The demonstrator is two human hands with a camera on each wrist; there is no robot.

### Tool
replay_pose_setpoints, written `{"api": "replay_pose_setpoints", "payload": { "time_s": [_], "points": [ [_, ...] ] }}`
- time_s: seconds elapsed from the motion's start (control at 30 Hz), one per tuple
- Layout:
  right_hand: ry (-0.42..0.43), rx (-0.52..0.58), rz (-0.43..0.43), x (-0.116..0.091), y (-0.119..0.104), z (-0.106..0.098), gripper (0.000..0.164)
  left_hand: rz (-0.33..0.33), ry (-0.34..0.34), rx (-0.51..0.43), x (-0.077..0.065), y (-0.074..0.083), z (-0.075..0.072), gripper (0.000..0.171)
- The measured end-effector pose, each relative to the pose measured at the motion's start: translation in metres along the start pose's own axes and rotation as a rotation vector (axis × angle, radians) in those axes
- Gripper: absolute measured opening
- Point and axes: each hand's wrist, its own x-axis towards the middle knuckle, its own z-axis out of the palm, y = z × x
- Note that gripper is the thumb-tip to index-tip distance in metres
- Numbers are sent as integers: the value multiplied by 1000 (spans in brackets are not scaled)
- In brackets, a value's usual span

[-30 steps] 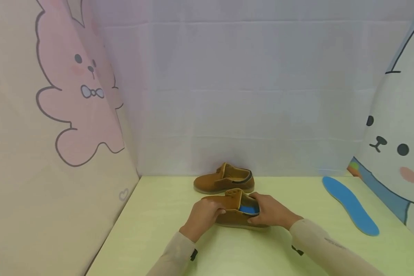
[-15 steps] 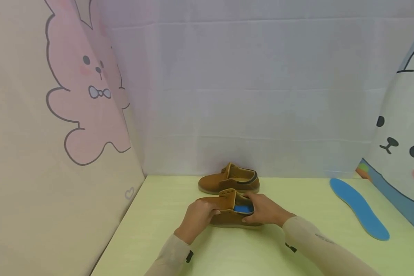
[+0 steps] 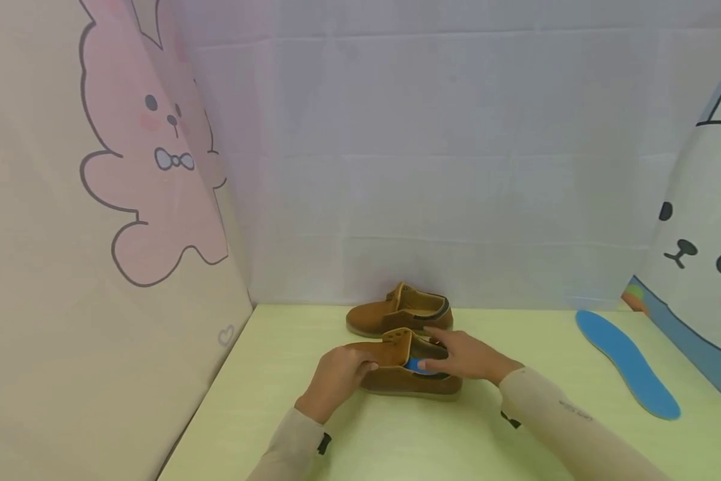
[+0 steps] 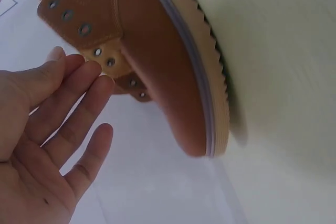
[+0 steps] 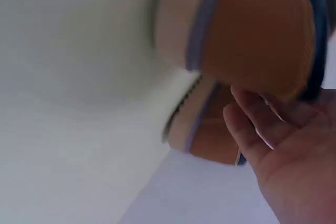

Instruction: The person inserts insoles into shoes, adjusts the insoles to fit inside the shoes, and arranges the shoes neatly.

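Note:
In the head view, a brown shoe (image 3: pixel 408 383) sits on the table with its toe to the left and a blue insole (image 3: pixel 412 365) inside its opening. My left hand (image 3: pixel 337 378) is at the toe and vamp; in the left wrist view its loosely bent fingers (image 4: pixel 76 127) lie by the eyelets and tongue, and contact is hard to tell. My right hand (image 3: pixel 471 355) hovers at the heel opening, thumb over the insole. Relaxed fingers (image 5: pixel 247 124) show beside the heel in the right wrist view, not wrapped round it.
A matching brown shoe (image 3: pixel 372 319) stands just behind, close to the white back curtain (image 3: pixel 444 200). Another blue insole (image 3: pixel 627 364) lies flat on the right of the pale yellow table (image 3: pixel 288 334). Printed cloth walls (image 3: pixel 156 200) flank both sides.
The near shoe has shifted slightly left relative to the shoe behind. My right hand has loosened from its heel and risen a little. My left hand stays near the toe.

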Motion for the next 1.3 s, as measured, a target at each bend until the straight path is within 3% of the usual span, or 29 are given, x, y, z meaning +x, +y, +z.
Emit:
{"api": "replay_pose_setpoints", "payload": {
  "time_s": [0.1,0.23,0.37,0.53,0.8,1.03,1.3],
  "points": [
    [83,-15,-13,6,1,-19,85,-28,-1,30,-4,-7,-9,23],
    [176,-148,-46,22,7,-41,87,-52,59,69,-10,-17,-18,41],
    [146,-256,-56,42,13,-51,94,-14,178,81,-15,-26,-22,55],
    [85,-315,-51,65,19,-51,99,42,270,96,-15,-34,-25,51],
    [13,-287,-36,91,26,-43,101,-4,232,114,-19,-36,-30,37],
    [-18,-271,-7,100,44,-30,104,-55,181,105,-25,-36,-31,43],
    [-39,-314,36,108,40,-23,103,-53,188,108,-30,-40,-32,44]
  ]
}}
